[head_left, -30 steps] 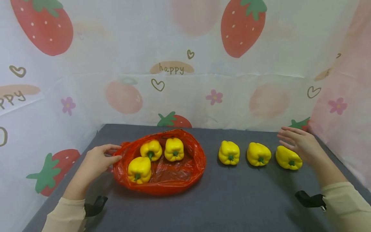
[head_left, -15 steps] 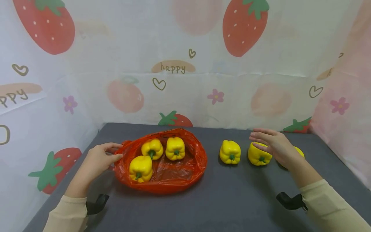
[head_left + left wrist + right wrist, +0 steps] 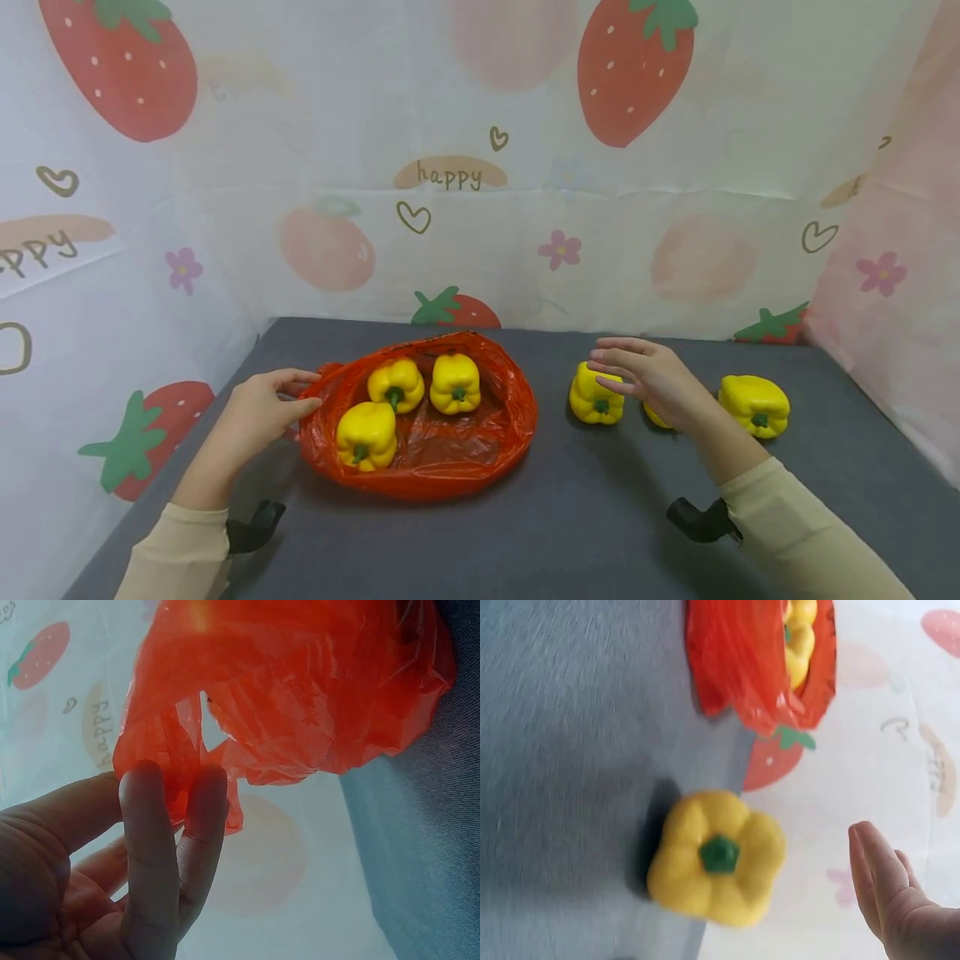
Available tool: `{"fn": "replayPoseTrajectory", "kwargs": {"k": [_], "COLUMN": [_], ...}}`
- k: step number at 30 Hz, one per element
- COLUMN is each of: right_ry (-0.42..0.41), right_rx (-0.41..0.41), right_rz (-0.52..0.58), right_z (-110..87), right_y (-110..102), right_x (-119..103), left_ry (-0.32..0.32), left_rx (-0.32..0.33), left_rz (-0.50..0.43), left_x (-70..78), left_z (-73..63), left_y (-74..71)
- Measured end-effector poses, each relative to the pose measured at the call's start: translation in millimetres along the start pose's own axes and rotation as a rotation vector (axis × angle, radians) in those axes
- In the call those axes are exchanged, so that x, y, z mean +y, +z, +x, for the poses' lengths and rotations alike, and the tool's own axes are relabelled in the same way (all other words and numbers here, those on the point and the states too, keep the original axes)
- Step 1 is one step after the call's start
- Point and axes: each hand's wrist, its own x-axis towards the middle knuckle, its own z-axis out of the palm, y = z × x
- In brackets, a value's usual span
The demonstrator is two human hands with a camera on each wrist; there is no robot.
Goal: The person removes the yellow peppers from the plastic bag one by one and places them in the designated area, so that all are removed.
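A red plastic bag lies with its mouth wide, and yellow bell peppers rest inside it. My left hand pinches the bag's left rim; in the left wrist view, thin red plastic runs between the fingers. To the right of the bag stands a loose yellow bell pepper, its green stem toward me. My right hand is held above the table with fingers extended, partly covering that pepper in the head view. In the right wrist view the hand is apart from the pepper.
A second loose pepper is mostly hidden behind my right hand. Another pepper sits farther right on the dark grey table. Fabric walls printed with strawberries enclose the back and sides.
My right hand has moved left, from over the rightmost pepper, past the middle one, to the pepper nearest the bag. The left hand keeps its hold on the bag's rim.
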Motion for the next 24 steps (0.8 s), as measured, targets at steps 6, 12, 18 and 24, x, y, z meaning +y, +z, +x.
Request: {"fn": "replayPoseTrajectory", "kwargs": {"k": [6,12,18,24], "right_ry": [0.023,0.019,0.048,0.077], "right_rx": [-0.052,-0.093,-0.108,-0.134], "right_rz": [-0.010,-0.025,-0.023,-0.013], "right_z": [10.4,18.0,23.2,27.7], "right_y": [21.2,38.9,58.0,78.8], "right_x": [4.2,10.8,13.9,15.9], "left_ry": [-0.001,-0.004,-0.006,-0.003], "left_rx": [0.001,-0.003,-0.004,-0.004], "left_rz": [0.004,0.002,0.005,0.005], "left_x": [0.5,0.5,-0.4,-1.9], "left_z": [0.1,0.0,0.6,1.4], "left_y": [0.0,0.0,-0.1,-1.1]}}
